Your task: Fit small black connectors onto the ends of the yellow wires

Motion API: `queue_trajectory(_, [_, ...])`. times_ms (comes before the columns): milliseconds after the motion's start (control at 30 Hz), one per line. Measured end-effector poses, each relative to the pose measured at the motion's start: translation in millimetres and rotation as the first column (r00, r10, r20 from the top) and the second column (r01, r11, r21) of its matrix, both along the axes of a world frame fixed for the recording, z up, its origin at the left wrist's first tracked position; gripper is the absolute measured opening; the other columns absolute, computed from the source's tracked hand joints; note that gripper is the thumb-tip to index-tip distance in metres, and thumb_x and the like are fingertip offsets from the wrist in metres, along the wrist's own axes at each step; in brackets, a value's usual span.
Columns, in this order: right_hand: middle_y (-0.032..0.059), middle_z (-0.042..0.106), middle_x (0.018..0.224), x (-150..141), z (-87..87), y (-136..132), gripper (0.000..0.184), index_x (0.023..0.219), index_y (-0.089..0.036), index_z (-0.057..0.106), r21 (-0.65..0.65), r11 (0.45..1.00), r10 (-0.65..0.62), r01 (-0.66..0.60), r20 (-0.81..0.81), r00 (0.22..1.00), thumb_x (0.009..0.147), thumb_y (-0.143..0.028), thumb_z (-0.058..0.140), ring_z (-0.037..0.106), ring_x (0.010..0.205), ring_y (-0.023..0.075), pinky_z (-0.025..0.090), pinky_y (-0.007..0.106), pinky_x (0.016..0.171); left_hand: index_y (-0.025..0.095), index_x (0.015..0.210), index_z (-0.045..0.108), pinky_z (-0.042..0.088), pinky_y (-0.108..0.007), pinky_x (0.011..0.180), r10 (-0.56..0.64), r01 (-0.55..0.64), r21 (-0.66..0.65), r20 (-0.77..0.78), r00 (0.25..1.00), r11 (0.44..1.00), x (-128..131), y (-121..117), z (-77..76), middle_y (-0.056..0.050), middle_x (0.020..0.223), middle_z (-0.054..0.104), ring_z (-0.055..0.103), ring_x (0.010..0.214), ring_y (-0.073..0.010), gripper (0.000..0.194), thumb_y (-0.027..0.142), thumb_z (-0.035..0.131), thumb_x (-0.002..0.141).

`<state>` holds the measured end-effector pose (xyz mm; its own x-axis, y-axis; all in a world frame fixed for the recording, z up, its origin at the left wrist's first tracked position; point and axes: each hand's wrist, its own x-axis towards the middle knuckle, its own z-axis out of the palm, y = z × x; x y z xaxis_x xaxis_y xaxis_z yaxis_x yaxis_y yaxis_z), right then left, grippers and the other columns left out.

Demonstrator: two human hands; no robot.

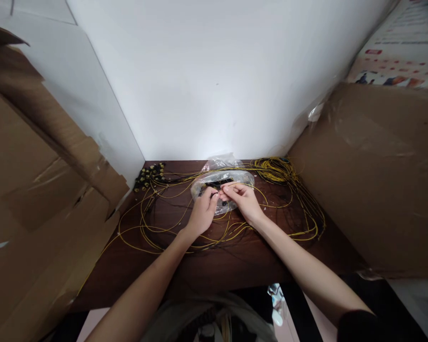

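Over the middle of a dark brown table (221, 273), my left hand (202, 211) and my right hand (245, 200) meet with their fingertips nearly touching. A small black piece, too small to name surely, is pinched between my left thumb and forefinger. My right thumb and fingers are pressed together on what looks like the end of a thin yellow wire (259, 191). Just beneath both hands lies an opened clear plastic bag (245, 177) with small black parts (219, 182) inside, partly covered by my fingers.
A cluster of black connectors (150, 177) with yellowish ends sits at the back left. Coiled yellow wires (276, 170) lie at the back right, with loose loops across the table. Cardboard boxes (374, 180) flank both sides, and a white wall (214, 85) stands behind.
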<state>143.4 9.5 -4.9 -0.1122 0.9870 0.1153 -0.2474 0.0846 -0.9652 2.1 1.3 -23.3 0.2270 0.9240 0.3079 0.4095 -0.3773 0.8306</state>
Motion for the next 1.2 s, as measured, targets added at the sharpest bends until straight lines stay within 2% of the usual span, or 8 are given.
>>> queue_trajectory(233, [0.0000, 0.065, 0.067, -4.0, -6.1, 1.0, 0.021, 0.070, -0.018, 0.068, 0.057, 0.997, -0.049, 0.045, 0.062, 0.997, 0.062, -0.037, 0.073, 0.056, 0.056, 0.0109, 0.048, 0.025, 0.059, 0.017, 0.082, 0.055, 0.035, -0.022, 0.051, -0.017, 0.017, 0.007, -0.024, 1.000, 1.000, 0.9, -0.3, 2.1, 0.005, 0.048, 0.047, 0.044, 0.047, -0.0101, 0.024, 0.030, 0.036, 0.089])
queue_trajectory(400, [0.0003, 0.064, 0.066, -6.5, -9.5, 1.3, 0.023, 0.067, -0.016, 0.065, 0.056, 0.998, -0.014, 0.011, 0.048, 0.999, 0.064, -0.038, 0.072, 0.058, 0.058, 0.0112, 0.049, 0.024, 0.059, 0.018, 0.072, 0.047, 0.035, -0.023, 0.052, -0.001, 0.001, -0.001, -0.027, 1.000, 1.000, 0.4, 0.0, 2.5, 0.004, 0.049, 0.047, 0.045, 0.048, -0.0109, 0.026, 0.031, 0.034, 0.090])
queue_trajectory(567, [-0.0007, 0.063, 0.062, -8.2, -11.2, 1.6, 0.028, 0.069, -0.016, 0.061, -0.019, 1.000, 0.022, -0.022, -0.017, 1.000, 0.063, -0.041, 0.072, 0.061, 0.057, 0.0121, 0.054, 0.026, 0.062, 0.019, 0.067, 0.040, 0.033, -0.023, 0.051, 0.008, -0.008, 0.000, -0.046, 0.999, 1.000, 0.3, -0.3, 1.2, 0.005, 0.048, 0.046, 0.043, 0.046, -0.0109, 0.026, 0.029, 0.032, 0.090])
queue_trajectory(767, [0.0011, 0.066, 0.061, -7.4, -13.5, 3.2, 0.031, 0.069, -0.015, 0.057, -0.133, 0.988, 0.049, -0.074, -0.178, 0.983, 0.060, -0.039, 0.076, 0.064, 0.056, 0.0140, 0.056, 0.029, 0.061, 0.019, 0.068, 0.041, 0.033, -0.023, 0.051, -0.001, 0.001, -0.009, -0.051, 0.999, 1.000, 0.2, -0.2, 2.3, 0.005, 0.047, 0.045, 0.043, 0.045, -0.0104, 0.026, 0.030, 0.032, 0.090])
queue_trajectory(933, [0.0031, 0.067, 0.062, -8.2, -14.7, 4.4, 0.033, 0.069, -0.014, 0.057, -0.196, 0.977, 0.033, -0.083, -0.245, 0.969, 0.058, -0.037, 0.078, 0.064, 0.055, 0.0147, 0.057, 0.028, 0.059, 0.019, 0.068, 0.041, 0.033, -0.022, 0.051, 0.005, -0.006, -0.021, -0.030, 1.000, 1.000, 0.0, 1.0, 1.2, 0.005, 0.047, 0.044, 0.042, 0.046, -0.0101, 0.026, 0.030, 0.032, 0.090])
queue_trajectory(1033, [0.0029, 0.067, 0.063, -8.3, -13.9, 4.4, 0.032, 0.070, -0.014, 0.057, -0.161, 0.985, 0.023, -0.057, -0.202, 0.979, 0.061, -0.039, 0.076, 0.064, 0.055, 0.0144, 0.057, 0.027, 0.057, 0.019, 0.069, 0.042, 0.033, -0.022, 0.052, 0.004, -0.004, -0.025, -0.024, 1.000, 1.000, 0.1, 0.7, 0.1, 0.005, 0.047, 0.044, 0.043, 0.047, -0.0100, 0.025, 0.030, 0.032, 0.090])
queue_trajectory(1200, [0.0008, 0.065, 0.062, -5.6, -11.3, 5.1, 0.029, 0.073, -0.015, 0.058, -0.005, 1.000, 0.009, -0.010, -0.066, 0.998, 0.067, -0.041, 0.070, 0.063, 0.053, 0.0137, 0.056, 0.027, 0.056, 0.018, 0.070, 0.045, 0.033, -0.022, 0.052, 0.002, -0.003, -0.028, -0.030, 1.000, 1.000, 0.4, 0.8, 0.4, 0.005, 0.048, 0.045, 0.043, 0.047, -0.0101, 0.025, 0.030, 0.035, 0.089])
